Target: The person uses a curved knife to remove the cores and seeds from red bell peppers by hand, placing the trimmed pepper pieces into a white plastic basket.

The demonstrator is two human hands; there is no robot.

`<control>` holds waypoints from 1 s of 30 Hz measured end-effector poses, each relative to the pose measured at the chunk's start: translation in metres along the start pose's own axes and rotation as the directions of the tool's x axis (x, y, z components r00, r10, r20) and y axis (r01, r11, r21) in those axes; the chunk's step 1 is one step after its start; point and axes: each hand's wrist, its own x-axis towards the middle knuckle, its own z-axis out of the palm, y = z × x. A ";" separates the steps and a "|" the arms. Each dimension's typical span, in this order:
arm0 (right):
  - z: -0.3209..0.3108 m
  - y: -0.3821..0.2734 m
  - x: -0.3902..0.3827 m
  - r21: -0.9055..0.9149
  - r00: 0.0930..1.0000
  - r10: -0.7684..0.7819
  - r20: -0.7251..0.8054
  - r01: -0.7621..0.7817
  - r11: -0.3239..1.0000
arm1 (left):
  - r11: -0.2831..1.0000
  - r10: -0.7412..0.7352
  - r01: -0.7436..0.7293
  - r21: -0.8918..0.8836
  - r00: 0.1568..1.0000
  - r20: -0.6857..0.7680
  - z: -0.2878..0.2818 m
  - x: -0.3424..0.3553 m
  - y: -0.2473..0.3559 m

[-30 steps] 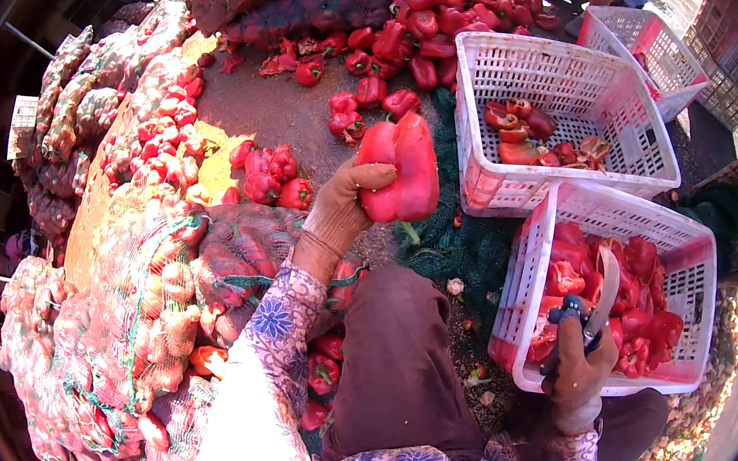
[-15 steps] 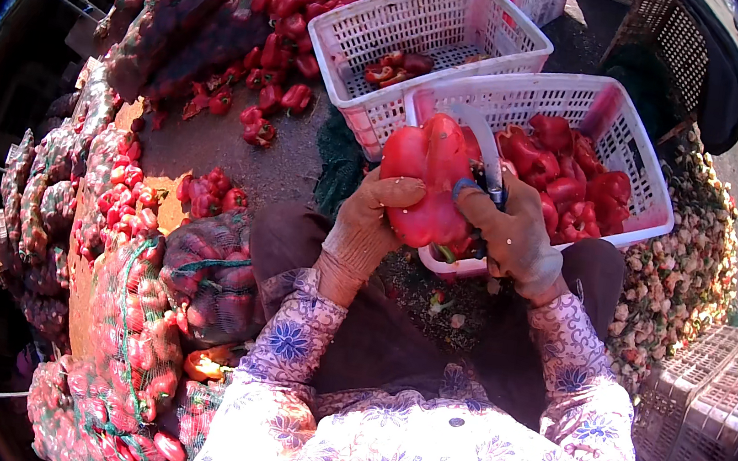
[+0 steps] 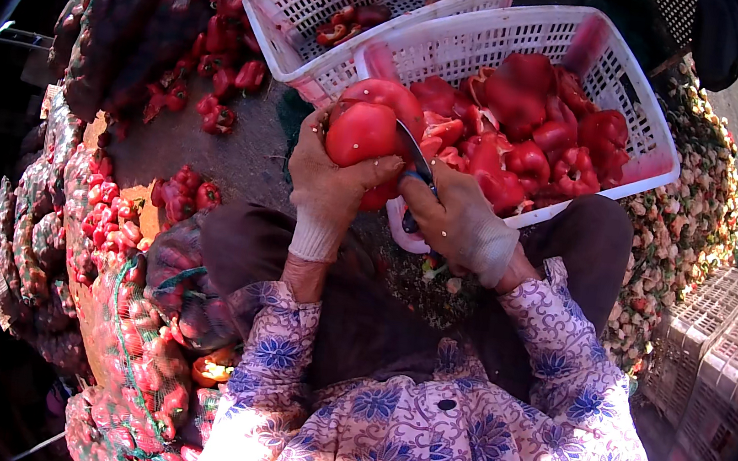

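My gloved left hand (image 3: 339, 176) is wrapped round a red bell pepper (image 3: 364, 136), above the near left corner of a white plastic crate (image 3: 616, 206). Closed on the handle of a knife (image 3: 418, 165), my gloved right hand (image 3: 461, 219) keeps the curved blade against the pepper's right side. The crate holds many red pepper pieces (image 3: 525, 162), some showing their pale insides. One large piece (image 3: 520, 88) near the crate's middle looks blurred.
A second white crate (image 3: 286, 45) with a few pepper pieces stands behind, to the left. Loose peppers (image 3: 218, 37) and filled net bags (image 3: 148, 342) lie on the left. Pepper cores (image 3: 680, 213) are heaped on the right, beside stacked crates (image 3: 715, 338).
The view has shifted. Both hands have moved left, and the pepper is turned with the blade at its right side. More pieces show in the near crate, one of them blurred.
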 end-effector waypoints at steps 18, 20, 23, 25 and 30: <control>-0.035 -0.031 -0.019 0.360 0.993 0.089 0.077 -0.111 0.926 | 0.572 -0.169 0.539 -0.619 0.815 0.554 0.001 -0.017 0.027; -0.031 -0.022 -0.022 0.414 0.995 0.082 0.051 -0.095 0.905 | 0.664 -0.202 0.528 -0.530 0.808 0.553 0.000 -0.021 0.027; -0.028 -0.003 -0.020 0.415 1.000 0.001 0.028 -0.012 0.910 | 0.766 -0.217 0.486 -0.421 0.811 0.543 0.000 -0.031 0.021; -0.027 0.018 -0.020 0.295 0.974 -0.222 -0.034 0.222 0.929 | 0.736 -0.221 0.512 -0.442 0.800 0.558 0.003 -0.042 0.019; -0.037 0.029 -0.030 -0.032 0.882 -0.472 -0.005 0.472 0.881 | 0.575 -0.183 0.616 -0.538 0.738 0.650 -0.004 -0.045 0.023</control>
